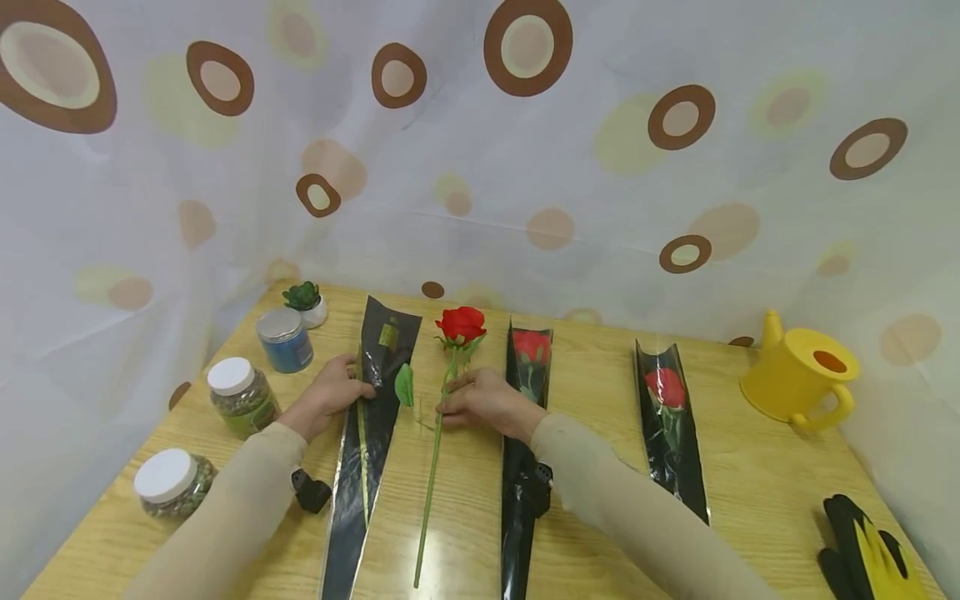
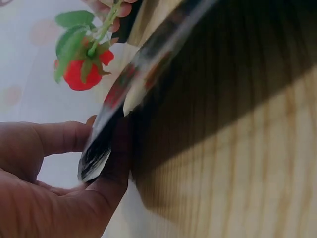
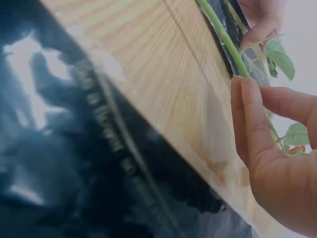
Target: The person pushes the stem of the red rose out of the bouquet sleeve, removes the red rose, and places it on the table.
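Observation:
My right hand (image 1: 480, 398) pinches the green stem of a red artificial rose (image 1: 461, 323) between thumb and fingers. The rose stands bloom-end away from me, its long stem slanting over the wooden table; a leaf (image 1: 404, 385) sticks out to its left. With the left hand (image 1: 335, 392) I hold the side edge of a black flower sleeve (image 1: 386, 350) with a gold label, left of the rose. Thumb and fingers (image 2: 106, 186) pinch that sleeve's edge in the left wrist view. The right wrist view shows fingertips (image 3: 246, 91) around the stem.
Two more black sleeves, each with a red rose (image 1: 532, 346) (image 1: 666, 387) inside, lie to the right. A yellow watering can (image 1: 795, 379) and black-yellow gloves (image 1: 873, 550) are far right. At left stand two pebble jars (image 1: 243, 396) (image 1: 174, 483), a blue jar (image 1: 285, 340) and a small potted succulent (image 1: 306, 304).

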The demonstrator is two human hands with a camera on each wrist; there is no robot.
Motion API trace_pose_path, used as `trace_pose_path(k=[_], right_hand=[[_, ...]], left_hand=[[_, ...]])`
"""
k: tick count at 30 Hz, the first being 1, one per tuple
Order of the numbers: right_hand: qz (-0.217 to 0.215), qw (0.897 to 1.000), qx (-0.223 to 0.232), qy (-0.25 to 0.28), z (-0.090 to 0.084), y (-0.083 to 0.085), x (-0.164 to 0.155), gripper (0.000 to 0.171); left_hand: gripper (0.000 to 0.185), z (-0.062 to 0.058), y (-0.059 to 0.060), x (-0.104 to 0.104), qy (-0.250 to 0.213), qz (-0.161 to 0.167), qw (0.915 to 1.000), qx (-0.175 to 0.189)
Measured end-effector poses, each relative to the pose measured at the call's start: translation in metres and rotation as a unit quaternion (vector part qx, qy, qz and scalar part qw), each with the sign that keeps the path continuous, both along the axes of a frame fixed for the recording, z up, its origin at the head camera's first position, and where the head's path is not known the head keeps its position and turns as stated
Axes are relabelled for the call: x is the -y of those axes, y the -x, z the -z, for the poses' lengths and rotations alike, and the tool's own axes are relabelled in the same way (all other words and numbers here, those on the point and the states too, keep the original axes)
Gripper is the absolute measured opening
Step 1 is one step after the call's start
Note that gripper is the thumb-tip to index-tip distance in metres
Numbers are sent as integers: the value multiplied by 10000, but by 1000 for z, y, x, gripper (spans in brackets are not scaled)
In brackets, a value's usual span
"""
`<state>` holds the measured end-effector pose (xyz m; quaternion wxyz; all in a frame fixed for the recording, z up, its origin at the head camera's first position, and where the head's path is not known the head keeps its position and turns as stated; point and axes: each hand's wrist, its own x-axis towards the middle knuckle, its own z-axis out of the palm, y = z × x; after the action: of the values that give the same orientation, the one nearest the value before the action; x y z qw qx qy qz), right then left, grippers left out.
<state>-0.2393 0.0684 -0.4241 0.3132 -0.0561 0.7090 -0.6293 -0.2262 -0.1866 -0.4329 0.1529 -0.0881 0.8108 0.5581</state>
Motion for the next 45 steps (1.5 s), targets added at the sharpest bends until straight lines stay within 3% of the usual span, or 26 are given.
trace_pose_path(k=[10, 18, 28, 31, 34, 38, 41, 43, 45], right_hand=[[-33, 9995, -203, -231, 8, 4, 12, 49], [235, 9987, -221, -387, 10, 9, 19, 48], [309, 9962, -416, -706, 10, 11, 21, 38], [243, 9938, -589, -911, 7, 9, 18, 38], [40, 9901, -788, -1163, 0, 6, 8, 42], [-252, 9824, -1223, -1392, -15, 6, -11, 43], [-300, 9763, -1570, -1457, -25, 5, -29, 42], [-178, 9728, -1775, -1475, -32, 3, -41, 39], [120, 9651, -2044, -1633, -36, 1, -51, 34]], left_hand=[[83, -1, 2, 0, 177, -320, 9988, -311], [87, -2, 4, 0, 379, -184, 9982, -419], [87, -1, 2, 5, 1085, -101, 9915, -715], [82, -3, -1, 5, 1527, 24, 9842, -896], [73, -9, -7, 2, 2097, 173, 9703, -1193], [57, -21, -21, -11, 2658, 190, 9402, -2120], [48, -30, -30, -30, 2530, 378, 9253, -2801], [44, -35, -37, -46, 2030, 762, 9355, -2790], [41, -39, -48, -62, 1318, 1314, 9531, -2386]])
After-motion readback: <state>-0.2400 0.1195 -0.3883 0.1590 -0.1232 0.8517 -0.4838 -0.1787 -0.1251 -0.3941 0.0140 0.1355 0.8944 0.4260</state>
